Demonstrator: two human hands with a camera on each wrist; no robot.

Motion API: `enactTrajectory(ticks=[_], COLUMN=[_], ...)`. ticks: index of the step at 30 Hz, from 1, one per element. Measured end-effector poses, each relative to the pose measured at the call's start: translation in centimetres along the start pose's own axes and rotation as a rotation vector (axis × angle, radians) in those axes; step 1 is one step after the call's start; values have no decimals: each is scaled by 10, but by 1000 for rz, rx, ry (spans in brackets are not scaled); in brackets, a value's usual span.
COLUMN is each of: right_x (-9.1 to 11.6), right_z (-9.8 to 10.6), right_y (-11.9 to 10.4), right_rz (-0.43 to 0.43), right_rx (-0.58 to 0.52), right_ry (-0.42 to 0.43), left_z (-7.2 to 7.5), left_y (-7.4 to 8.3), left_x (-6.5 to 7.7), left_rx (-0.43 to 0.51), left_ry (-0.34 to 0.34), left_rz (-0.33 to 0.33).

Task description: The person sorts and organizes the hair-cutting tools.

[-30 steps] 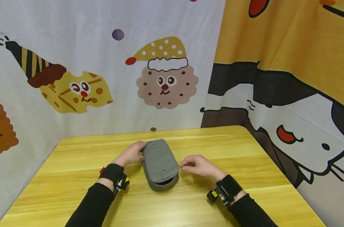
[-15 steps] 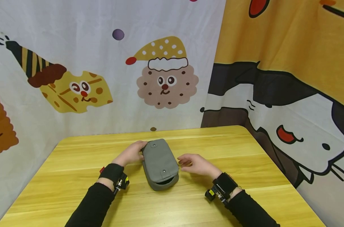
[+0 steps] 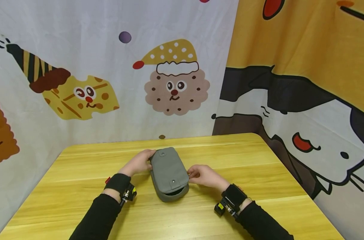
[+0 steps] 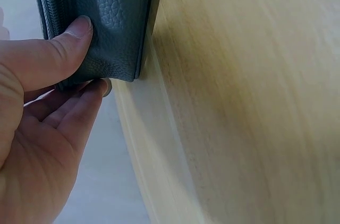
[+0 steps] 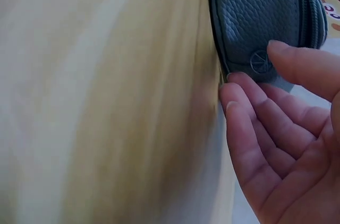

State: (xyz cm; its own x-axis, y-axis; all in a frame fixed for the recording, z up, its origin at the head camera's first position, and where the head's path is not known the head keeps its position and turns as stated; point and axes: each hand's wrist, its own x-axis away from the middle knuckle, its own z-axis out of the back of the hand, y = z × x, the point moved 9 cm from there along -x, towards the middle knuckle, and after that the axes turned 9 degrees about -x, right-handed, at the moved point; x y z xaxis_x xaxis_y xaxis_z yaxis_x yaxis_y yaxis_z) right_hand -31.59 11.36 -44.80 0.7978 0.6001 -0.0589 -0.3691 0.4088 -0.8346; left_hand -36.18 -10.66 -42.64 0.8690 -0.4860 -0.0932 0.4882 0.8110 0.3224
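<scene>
A grey leather-like zip pouch (image 3: pixel 168 171) lies on the table, its lid parted from the base in a dark gap at the near end. My left hand (image 3: pixel 139 162) grips its far left corner. In the left wrist view the thumb (image 4: pixel 71 43) presses the pebbled side and the fingers bend round the end. My right hand (image 3: pixel 205 175) is at the pouch's right side, fingers loosely bent. In the right wrist view its thumb (image 5: pixel 303 65) lies by a round embossed emblem (image 5: pixel 260 61), with fingertips at the lower corner. Whether they press the pouch is unclear. The zip pull is hidden.
The pouch stands on a yellow wood-grain table (image 3: pixel 80 186) with rounded far corners. Behind it hangs a white curtain (image 3: pixel 95 20) with cartoon prints. Another curtain (image 3: pixel 260 40), with a yellow top and a cartoon animal, hangs at the right.
One second ago the right fingertips pinched something small at the pouch's right edge. They spread apart, and the hand has come slightly left, close against the side. Left hand and pouch stay put.
</scene>
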Motion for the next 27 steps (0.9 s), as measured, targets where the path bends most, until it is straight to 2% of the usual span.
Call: enactTrajectory(ticks=[6, 12, 19, 27], right_x=[-2, -1, 3, 11], right_z=[-1, -1, -2, 4], right_y=[5, 7, 0, 3], right_rz=[-50, -72, -30, -39], right_rx=[-1, -5, -15, -70], right_ry=[49, 52, 18, 27], left_z=[-1, 0, -1, -1], left_y=[1, 2, 0, 0], left_x=[0, 0, 0, 0], left_rx=[-2, 0, 8, 17], left_ry=[-7, 6, 2, 8], left_rz=[-1, -5, 3, -9])
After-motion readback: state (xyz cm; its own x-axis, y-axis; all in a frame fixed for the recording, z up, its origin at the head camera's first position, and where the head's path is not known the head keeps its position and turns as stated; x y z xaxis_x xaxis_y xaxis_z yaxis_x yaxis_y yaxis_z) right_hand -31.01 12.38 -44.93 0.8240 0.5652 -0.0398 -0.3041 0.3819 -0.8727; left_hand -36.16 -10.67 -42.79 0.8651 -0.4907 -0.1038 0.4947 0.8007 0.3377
